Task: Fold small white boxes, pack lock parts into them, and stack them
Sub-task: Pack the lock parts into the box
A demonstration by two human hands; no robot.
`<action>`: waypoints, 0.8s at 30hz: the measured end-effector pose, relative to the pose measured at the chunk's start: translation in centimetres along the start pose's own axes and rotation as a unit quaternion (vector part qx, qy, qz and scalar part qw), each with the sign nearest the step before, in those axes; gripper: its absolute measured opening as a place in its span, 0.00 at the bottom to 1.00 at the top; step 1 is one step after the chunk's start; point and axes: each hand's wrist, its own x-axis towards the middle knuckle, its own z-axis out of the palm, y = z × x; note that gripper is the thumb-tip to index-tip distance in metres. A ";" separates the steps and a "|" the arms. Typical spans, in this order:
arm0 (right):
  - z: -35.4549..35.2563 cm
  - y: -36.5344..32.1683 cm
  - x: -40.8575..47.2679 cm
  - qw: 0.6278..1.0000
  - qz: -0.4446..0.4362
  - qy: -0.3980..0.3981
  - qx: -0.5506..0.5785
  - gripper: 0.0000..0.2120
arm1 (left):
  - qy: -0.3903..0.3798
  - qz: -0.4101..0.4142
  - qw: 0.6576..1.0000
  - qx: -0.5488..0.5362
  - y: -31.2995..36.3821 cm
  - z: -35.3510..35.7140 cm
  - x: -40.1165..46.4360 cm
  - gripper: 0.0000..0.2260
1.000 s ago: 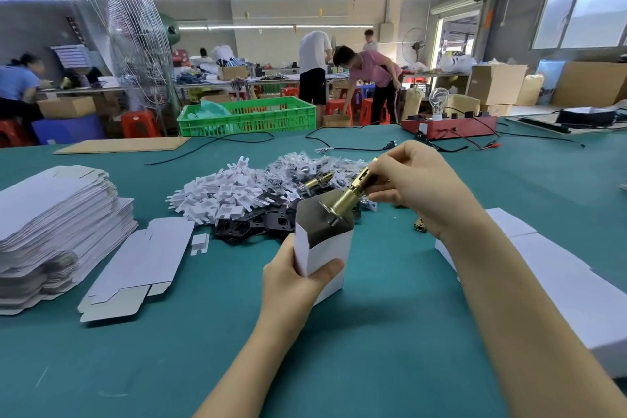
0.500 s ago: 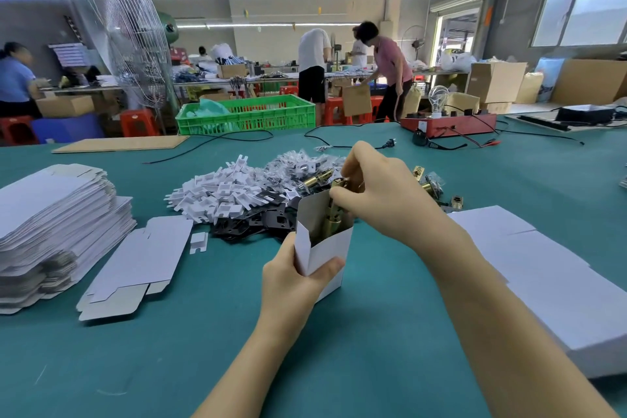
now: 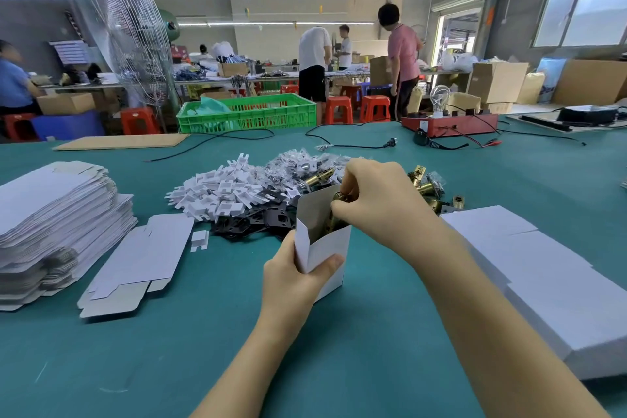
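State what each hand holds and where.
Left hand grips the white box round its lower body; right hand pinches the brass lock part at its top end.

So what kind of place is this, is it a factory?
Most likely, yes: a packing workshop. A tall stack of flat white boxes waits on the green table, brass lock parts lie heaped nearby, and other workers stand at benches with cardboard cartons.

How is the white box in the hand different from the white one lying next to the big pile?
The held box is folded up and stands open-topped; the flat box lies unfolded on the table. The held box has a brass lock part inside; the flat box holds nothing. Both are white cardboard.
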 end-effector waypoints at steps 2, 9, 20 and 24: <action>0.3 -0.2 -0.1 1.000 -0.006 -0.016 -0.019 0.06 | 0.004 0.006 1.000 0.000 -0.1 0.0 0.0 0.17; -0.9 0.9 0.3 1.000 0.021 -0.022 -0.001 0.03 | 0.019 0.012 1.000 -0.008 -0.5 -0.3 0.3 0.16; -1.0 -0.1 0.0 0.999 0.029 0.033 0.000 0.08 | 0.000 -0.028 0.999 -0.045 -0.1 -0.7 0.6 0.16; 0.1 -3.6 -0.8 0.996 -0.045 0.053 0.048 0.06 | -0.035 -0.039 0.997 -0.048 0.0 -1.1 0.9 0.15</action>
